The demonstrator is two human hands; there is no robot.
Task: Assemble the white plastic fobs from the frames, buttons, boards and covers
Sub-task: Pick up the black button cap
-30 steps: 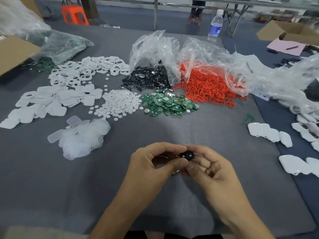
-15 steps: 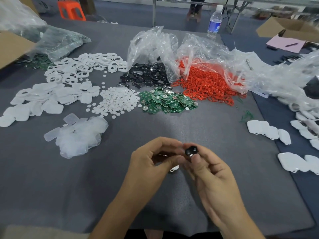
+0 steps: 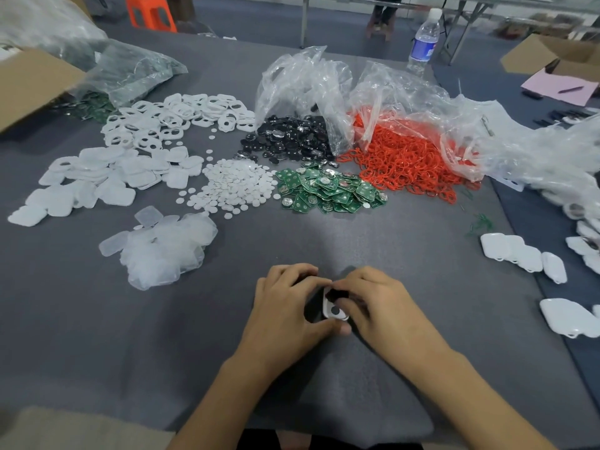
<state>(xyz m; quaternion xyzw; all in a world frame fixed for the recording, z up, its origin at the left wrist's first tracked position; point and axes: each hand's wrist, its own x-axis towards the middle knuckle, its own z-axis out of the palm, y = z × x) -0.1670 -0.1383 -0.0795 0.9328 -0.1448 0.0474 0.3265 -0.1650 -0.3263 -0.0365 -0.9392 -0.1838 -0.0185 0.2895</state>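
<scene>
At the near middle of the grey table mat (image 3: pixel 389 241), my two hands meet over one small white plastic frame (image 3: pixel 332 308). The left hand (image 3: pixel 285 306) grips it from the left side with thumb and curled fingers. The right hand (image 3: pixel 383 306) curls over its right part, and the fingertips cover the far end. A dark round spot shows in the frame; I judge it is a black button already seated, but I cannot be sure.

I expect this piece to be very light, stiff and rather smooth, so it can slip or snap out under pressure. It is better to pinch it by the long edges and press only over the button.

Far from the hands lie the supplies: a pile of white ring-shaped frames (image 3: pixel 175 118) at far left, flat white covers (image 3: pixel 107 177) nearer, white round discs (image 3: pixel 233 186), green circuit boards (image 3: pixel 328 190), black round buttons (image 3: pixel 292 138) spilling from a clear plastic bag (image 3: pixel 302 82), and red rubber rings (image 3: pixel 409 160). Cloudy translucent covers (image 3: pixel 162 251) lie near left, and finished white fobs (image 3: pixel 519 254) are at the right. Nothing stands between the hands and the piles.
</scene>
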